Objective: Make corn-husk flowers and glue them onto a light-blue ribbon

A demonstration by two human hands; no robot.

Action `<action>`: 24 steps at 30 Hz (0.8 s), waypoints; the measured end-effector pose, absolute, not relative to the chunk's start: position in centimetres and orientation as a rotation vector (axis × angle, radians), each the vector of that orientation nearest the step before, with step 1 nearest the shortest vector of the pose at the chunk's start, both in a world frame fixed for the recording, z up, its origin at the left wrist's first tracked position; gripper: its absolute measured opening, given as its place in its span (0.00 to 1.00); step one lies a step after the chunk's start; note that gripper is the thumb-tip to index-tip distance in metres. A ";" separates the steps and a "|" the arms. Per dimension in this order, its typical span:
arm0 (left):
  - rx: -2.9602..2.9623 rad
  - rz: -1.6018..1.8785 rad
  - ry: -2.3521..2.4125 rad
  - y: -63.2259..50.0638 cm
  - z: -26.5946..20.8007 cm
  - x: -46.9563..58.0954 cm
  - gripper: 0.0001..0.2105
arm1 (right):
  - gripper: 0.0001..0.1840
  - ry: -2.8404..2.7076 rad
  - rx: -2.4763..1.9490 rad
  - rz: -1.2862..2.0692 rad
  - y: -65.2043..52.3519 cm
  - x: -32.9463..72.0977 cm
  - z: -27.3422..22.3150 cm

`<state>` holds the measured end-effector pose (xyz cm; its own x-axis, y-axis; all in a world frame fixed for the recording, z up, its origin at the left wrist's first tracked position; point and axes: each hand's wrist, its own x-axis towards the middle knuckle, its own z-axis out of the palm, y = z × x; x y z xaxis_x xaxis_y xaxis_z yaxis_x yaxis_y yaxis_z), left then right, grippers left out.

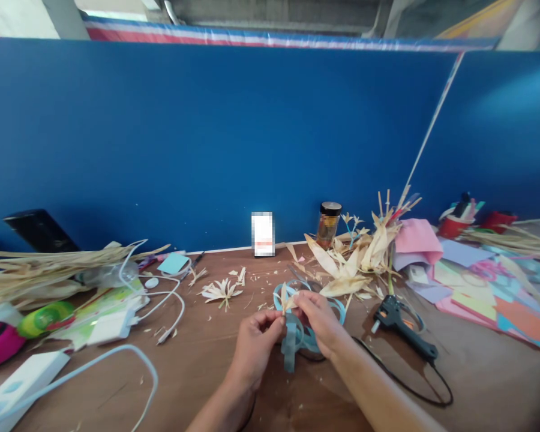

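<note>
Between my two hands is a small dried-husk flower (285,300) with pale pointed petals. My left hand (261,333) pinches it low down, near its base. From the right, my right hand (317,318) has its fingers closed on a petal at the flower's side. Just beneath them lies a loose coil of translucent blue ribbon (312,339), partly hidden by my right hand. Left of my hands, a finished-looking husk flower (222,291) rests on the table. To the right lies a black hot glue gun (405,330) with its cable trailing off.
Dried husks (353,264) and a dark-lidded jar (329,225) stand at the back right. Coloured paper (481,288) spreads over the right side. At left are a power strip (24,384), white cables (180,306) and a bundle of husk strips (36,270). A blue partition (234,138) rises behind.
</note>
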<state>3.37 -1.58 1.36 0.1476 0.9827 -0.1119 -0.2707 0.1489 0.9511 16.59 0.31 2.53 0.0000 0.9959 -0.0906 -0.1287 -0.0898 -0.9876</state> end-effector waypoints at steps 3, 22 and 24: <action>0.968 1.138 0.947 -1.6 1.6 3.4 0.11 | 0.14 -1.032 -1.181 1.460 0.3 16.6 2.5; 1.110 1.074 0.975 -1.8 1.3 3.4 0.10 | 0.06 -1.120 -1.142 1.380 0.0 17.7 5.1; 1.141 1.052 0.983 -1.9 1.4 3.5 0.10 | 0.07 -1.177 -1.122 1.372 0.0 17.9 5.1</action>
